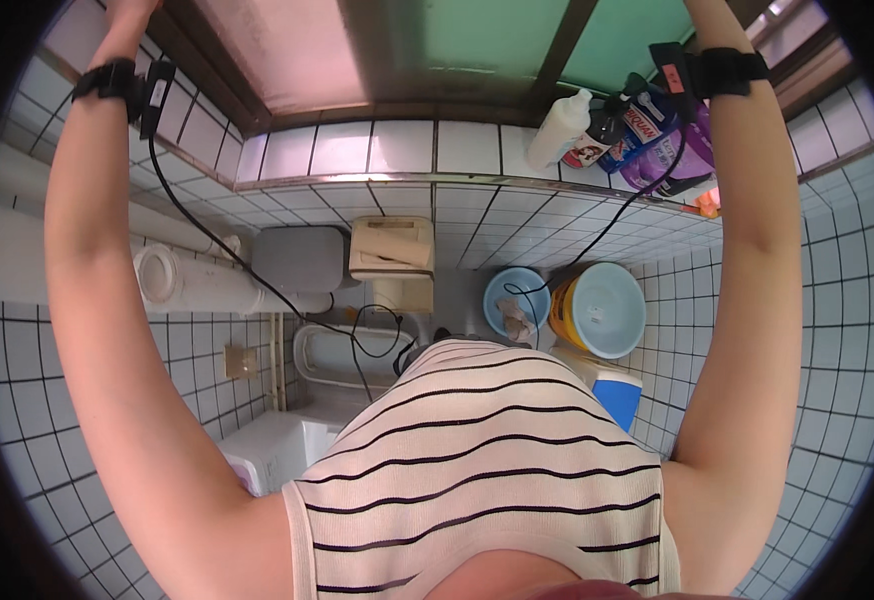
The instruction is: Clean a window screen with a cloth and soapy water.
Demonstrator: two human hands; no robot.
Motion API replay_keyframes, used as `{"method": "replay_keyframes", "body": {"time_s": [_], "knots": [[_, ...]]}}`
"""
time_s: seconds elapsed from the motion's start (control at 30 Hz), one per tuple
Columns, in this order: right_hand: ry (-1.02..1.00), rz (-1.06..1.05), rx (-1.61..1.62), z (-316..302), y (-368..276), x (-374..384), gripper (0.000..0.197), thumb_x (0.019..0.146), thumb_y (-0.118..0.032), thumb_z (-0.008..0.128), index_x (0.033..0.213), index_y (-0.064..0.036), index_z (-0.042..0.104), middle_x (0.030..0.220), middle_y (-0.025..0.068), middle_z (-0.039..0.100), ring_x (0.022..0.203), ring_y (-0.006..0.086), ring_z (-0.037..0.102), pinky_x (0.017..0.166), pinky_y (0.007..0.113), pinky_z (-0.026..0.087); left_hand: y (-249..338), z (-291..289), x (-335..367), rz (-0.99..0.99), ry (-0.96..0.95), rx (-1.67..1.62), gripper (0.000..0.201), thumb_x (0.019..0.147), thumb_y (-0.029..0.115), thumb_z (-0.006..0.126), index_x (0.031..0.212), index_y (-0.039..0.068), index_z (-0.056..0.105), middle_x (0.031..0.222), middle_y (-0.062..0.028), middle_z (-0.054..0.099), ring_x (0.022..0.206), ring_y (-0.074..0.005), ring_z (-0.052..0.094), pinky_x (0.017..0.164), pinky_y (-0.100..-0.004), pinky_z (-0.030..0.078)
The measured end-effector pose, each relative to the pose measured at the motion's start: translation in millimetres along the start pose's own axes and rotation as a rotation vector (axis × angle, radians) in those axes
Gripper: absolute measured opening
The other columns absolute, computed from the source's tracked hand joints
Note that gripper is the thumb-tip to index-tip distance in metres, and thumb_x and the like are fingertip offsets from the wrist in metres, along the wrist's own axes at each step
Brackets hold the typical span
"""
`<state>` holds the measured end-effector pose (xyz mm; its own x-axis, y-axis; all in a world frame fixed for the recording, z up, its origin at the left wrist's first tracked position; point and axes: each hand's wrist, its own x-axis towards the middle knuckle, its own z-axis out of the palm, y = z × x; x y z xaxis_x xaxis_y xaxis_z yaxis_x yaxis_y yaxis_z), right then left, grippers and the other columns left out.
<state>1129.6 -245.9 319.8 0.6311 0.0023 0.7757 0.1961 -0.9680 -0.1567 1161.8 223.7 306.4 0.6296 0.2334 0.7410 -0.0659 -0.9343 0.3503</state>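
Both my arms are raised, reaching up and forward past the top edge of the picture. My left forearm [92,190] runs along the left side with a black strap [112,85] round the wrist. Beyond the strap the left hand is cut off, so its fingers are hidden. On the right, my right forearm [752,180] wears a similar black strap [732,75], and that hand is outside the picture too. What either hand touches cannot be seen. Between the arms stands a window with frosted panes [447,50] and dark frames, above a tiled ledge [347,148].
On the ledge's right end stand a white bottle [560,128], a dark pump bottle [597,138], a blue bottle [642,125] and a purple one [672,160]. Below are light-blue basins [607,310], a grey bin [300,257] and white pipes [197,280]. A black cable [202,228] hangs from each strap.
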Motion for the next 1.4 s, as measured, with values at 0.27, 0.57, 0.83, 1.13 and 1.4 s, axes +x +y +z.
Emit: {"method": "replay_keyframes", "body": {"time_s": [0.27,0.57,0.83,1.13,1.4], "knots": [[-0.012,0.063,0.131,-9,-35,-4,0.061,0.086,-0.051,0.038,0.079,0.0072,0.058,0.063,0.0201,0.057,0.065,0.0353,0.058,0.062,0.041,0.044,-39,-32,5,-0.048,0.191,0.049,0.059,0.087,0.046,0.038,0.071,-0.007,0.059,0.058,-0.0206,0.058,0.054,-0.0326,0.059,0.056,-0.0412,0.046],[-0.271,0.073,0.242,-6,-21,-24,0.044,0.084,-0.032,0.054,0.092,0.0104,0.051,0.082,0.0219,0.059,0.066,0.0334,0.058,0.062,0.044,0.052,4,-41,-19,-0.164,0.021,-0.088,0.057,0.086,0.047,0.039,0.078,-0.005,0.059,0.062,-0.0185,0.059,0.055,-0.0292,0.059,0.058,-0.0389,0.046],[-0.428,0.123,0.097,21,9,-51,0.061,0.077,-0.058,0.047,0.080,0.0013,0.059,0.060,0.0078,0.056,0.055,0.0173,0.056,0.057,0.027,0.044,4,-39,-24,-0.184,0.037,-0.092,0.059,0.085,0.050,0.040,0.070,-0.003,0.060,0.058,-0.0162,0.059,0.053,-0.0271,0.060,0.060,-0.0377,0.047],[-0.404,0.206,0.207,24,-3,-68,0.058,0.084,-0.051,0.044,0.071,0.0034,0.056,0.054,0.0089,0.057,0.048,0.0164,0.058,0.052,0.027,0.046,-22,-3,-74,0.065,0.058,-0.111,0.043,0.076,0.037,0.056,0.087,-0.004,0.060,0.089,-0.0243,0.059,0.088,-0.0381,0.056,0.076,-0.0428,0.044],[-0.429,0.151,0.188,27,-1,-62,0.058,0.084,-0.051,0.044,0.072,0.0046,0.057,0.056,0.0099,0.058,0.050,0.0162,0.059,0.052,0.026,0.045,-52,29,-90,-0.116,0.054,-0.013,0.044,0.081,0.038,0.051,0.078,-0.005,0.059,0.081,-0.0261,0.058,0.082,-0.0409,0.055,0.072,-0.0464,0.043]]}}
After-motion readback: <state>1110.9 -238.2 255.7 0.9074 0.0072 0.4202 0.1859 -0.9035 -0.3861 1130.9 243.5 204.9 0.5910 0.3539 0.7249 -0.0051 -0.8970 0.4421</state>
